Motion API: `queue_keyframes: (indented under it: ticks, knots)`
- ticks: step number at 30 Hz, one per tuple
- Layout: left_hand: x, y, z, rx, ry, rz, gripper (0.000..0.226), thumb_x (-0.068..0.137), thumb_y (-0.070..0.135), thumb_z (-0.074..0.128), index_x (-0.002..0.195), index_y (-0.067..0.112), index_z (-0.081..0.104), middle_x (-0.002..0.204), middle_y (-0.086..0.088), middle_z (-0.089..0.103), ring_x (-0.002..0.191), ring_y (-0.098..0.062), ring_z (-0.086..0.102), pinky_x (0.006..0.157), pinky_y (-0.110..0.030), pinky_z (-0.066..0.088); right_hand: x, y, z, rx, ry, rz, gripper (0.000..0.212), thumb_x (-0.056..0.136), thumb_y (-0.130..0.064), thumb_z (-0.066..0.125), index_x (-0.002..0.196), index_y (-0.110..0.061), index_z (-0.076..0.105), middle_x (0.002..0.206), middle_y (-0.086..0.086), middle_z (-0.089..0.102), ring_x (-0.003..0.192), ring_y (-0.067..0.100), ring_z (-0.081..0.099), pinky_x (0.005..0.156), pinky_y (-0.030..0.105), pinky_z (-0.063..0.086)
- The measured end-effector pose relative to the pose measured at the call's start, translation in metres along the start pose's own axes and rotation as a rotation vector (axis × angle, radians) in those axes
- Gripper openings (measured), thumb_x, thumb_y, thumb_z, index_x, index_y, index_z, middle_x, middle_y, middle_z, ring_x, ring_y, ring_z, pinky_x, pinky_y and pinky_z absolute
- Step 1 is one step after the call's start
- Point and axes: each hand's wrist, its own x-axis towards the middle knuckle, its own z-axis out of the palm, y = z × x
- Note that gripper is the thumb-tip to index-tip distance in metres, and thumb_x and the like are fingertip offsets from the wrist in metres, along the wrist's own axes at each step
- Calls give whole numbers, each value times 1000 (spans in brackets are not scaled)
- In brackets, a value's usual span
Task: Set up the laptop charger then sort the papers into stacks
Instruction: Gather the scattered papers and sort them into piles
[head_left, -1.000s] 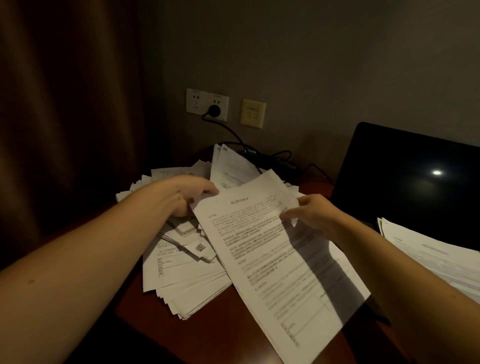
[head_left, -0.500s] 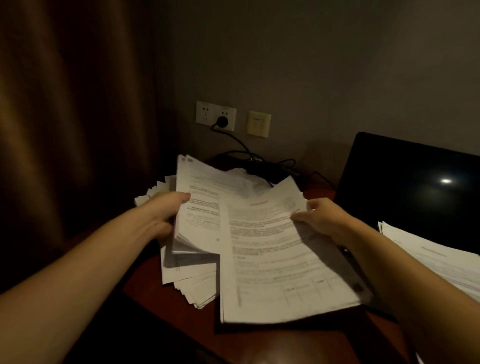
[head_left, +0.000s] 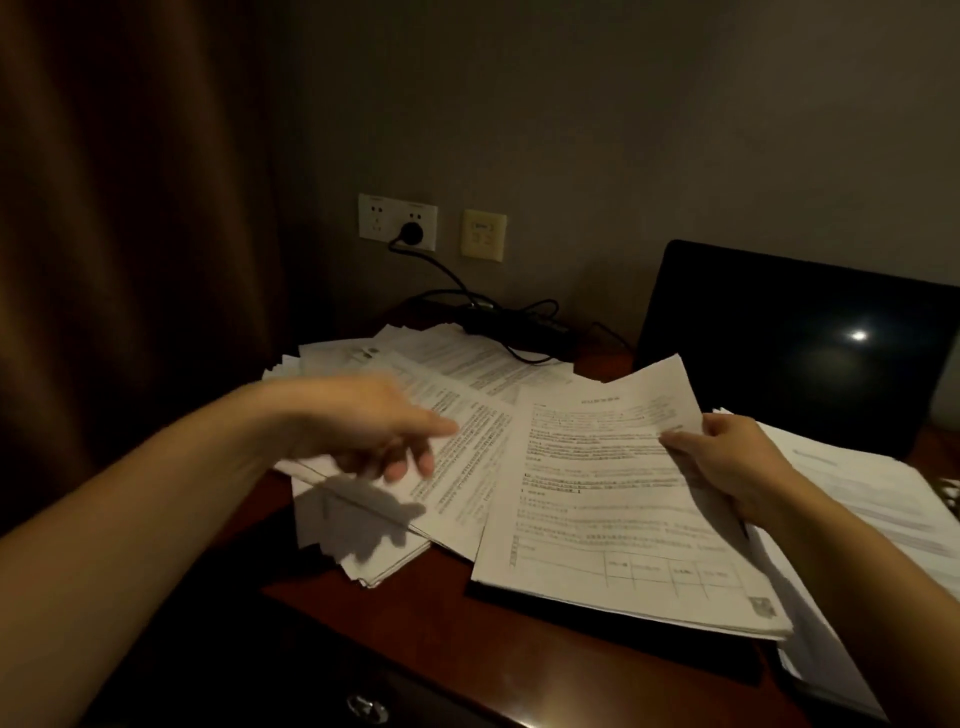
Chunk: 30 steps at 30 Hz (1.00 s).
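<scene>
Gripping a sheaf (head_left: 613, 499) by its right edge in the right hand (head_left: 727, 462), low over the desk (head_left: 519, 649), with a loose pile (head_left: 363, 530) just left of it under the left hand (head_left: 374, 431). Beyond, at right: a second stack (head_left: 883, 499) before a dark, open laptop (head_left: 779, 338). Farthest back: plug (head_left: 413, 231) in wall socket (head_left: 379, 218), curtain (head_left: 130, 260) at left. Reaching rightward with the left hand (blurred), fingers slack, holding nothing.

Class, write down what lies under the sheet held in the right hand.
Edges of more sheets show beneath it, over the desk. Their print and number are hidden.
</scene>
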Motion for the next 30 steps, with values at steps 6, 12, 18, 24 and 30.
queue_keyframes:
  ticks: [6, 12, 18, 24, 30]
  knots:
    - [102, 20, -4, 540, 226, 246, 61, 86, 49, 73, 142, 36, 52, 150, 8, 46, 133, -17, 47, 105, -31, 38, -7, 20, -10, 25, 13, -1, 11, 97, -18, 66, 104, -10, 64, 97, 8, 71, 82, 24, 70, 68, 33, 56]
    - [143, 37, -24, 596, 20, 117, 86, 61, 59, 89, 135, 44, 48, 143, 10, 45, 129, -17, 45, 112, -39, 36, -11, 30, -13, 0, 63, -65, 4, 95, -19, 67, 97, -15, 67, 98, 5, 73, 87, 21, 69, 78, 38, 56]
    - [144, 45, -29, 738, 2, -44, 67, 53, 63, 89, 109, 36, 63, 110, 14, 67, 105, -13, 64, 101, -41, 50, -16, 35, -13, 18, 39, -84, 3, 96, -22, 66, 96, -19, 67, 93, -3, 73, 82, 18, 71, 71, 35, 57]
    - [113, 35, -46, 470, -75, -13, 40, 76, 36, 85, 113, 30, 72, 103, 7, 77, 94, -16, 75, 96, -42, 55, -22, 33, -12, 157, 7, -90, 10, 98, -21, 65, 88, -24, 66, 88, -7, 75, 70, 9, 73, 56, 21, 53]
    - [53, 20, -52, -121, 130, 107, 26, 91, 18, 67, 117, 16, 67, 102, -10, 76, 94, -28, 75, 81, -44, 58, -33, 23, 7, 378, -29, -47, 10, 99, -21, 63, 103, -16, 71, 88, 0, 79, 75, 18, 77, 68, 35, 60]
